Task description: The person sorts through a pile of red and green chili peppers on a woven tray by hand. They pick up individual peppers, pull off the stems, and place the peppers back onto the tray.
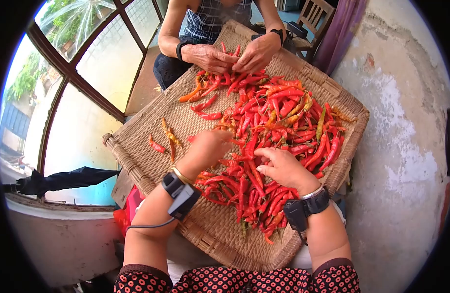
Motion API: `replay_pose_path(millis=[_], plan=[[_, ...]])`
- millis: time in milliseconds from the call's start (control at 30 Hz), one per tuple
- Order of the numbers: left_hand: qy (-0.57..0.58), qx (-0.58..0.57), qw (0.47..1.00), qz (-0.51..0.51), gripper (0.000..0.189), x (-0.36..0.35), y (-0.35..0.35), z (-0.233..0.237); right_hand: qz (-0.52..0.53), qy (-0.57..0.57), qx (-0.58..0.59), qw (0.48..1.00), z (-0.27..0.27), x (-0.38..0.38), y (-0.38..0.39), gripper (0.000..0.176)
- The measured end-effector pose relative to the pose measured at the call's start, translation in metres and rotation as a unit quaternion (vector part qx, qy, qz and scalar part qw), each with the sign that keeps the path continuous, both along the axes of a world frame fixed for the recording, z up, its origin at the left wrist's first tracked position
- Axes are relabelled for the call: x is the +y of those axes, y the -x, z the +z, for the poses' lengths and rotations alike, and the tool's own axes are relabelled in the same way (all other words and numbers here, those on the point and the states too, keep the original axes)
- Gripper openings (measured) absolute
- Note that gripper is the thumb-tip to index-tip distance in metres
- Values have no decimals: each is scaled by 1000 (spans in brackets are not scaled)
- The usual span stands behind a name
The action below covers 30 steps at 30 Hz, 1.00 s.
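Because the peppers (pixel 289 93) look light, pinching an end should suit the loosely spread right hand (pixel 287 169) and left hand (pixel 205 150), grip unclear.

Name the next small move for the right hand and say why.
Probably pinch one pepper from the heap of red peppers with the right hand: its thumb and index finger look parted and are right over the heap, so peppers seem within easy reach. The left hand is blurred, so I can't tell whether it holds anything.
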<state>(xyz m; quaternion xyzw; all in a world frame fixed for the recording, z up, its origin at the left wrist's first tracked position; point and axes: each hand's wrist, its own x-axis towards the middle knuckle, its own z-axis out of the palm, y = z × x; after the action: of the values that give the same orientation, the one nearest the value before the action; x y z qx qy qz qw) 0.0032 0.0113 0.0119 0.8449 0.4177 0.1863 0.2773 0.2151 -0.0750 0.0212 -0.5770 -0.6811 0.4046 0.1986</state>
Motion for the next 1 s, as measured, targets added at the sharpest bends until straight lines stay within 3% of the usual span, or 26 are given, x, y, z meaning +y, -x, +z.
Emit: replay_pose_path(millis=[33,133,267,367,467,567,600,667,700,733,833,900,933,967,1000], plan=[[-27,-24,996,-79,32,-2,-8,-12,-2,-6,-1,1000,0,-2,2,45],[-69,-10,990,-126,42,-18,-19,-32,11,6,19,1000,-3,-3,5,58],[13,66,992,-110,44,-22,-20,-19,53,40,121,990,-6,-2,9,67],[41,91,992,-81,38,-24,-20,-14,48,46,151,986,1,0,10,62],[46,39,996,-72,34,-22,-16,-14,3,42,155,987,2,0,9,52],[243,-93,965,-25,21,-10,-6,6,-75,25,131,988,-1,2,4,40],[235,-97,967,-25,21,-6,-2,15,-72,17,128,989,-4,1,3,40],[417,-263,870,33,21,-1,9,25,-70,-11,140,988,-8,1,2,39],[400,-326,857,15,22,3,13,27,-71,0,135,988,-6,0,4,38],[421,-358,832,59,24,4,16,29,-69,-1,137,988,-3,0,4,38],[397,-380,833,66,23,17,27,27,-36,28,119,992,2,0,5,37],[281,-439,840,150,29,27,29,11,-51,16,114,992,3,-1,5,36],[281,-438,841,148,29,32,28,-2,-52,16,114,992,3,-2,5,36],[46,-308,933,180,32,37,27,-16,-54,6,107,993,3,-2,5,36],[-195,-153,949,197,35,38,25,-15,-55,-4,99,994,3,-1,5,36]])
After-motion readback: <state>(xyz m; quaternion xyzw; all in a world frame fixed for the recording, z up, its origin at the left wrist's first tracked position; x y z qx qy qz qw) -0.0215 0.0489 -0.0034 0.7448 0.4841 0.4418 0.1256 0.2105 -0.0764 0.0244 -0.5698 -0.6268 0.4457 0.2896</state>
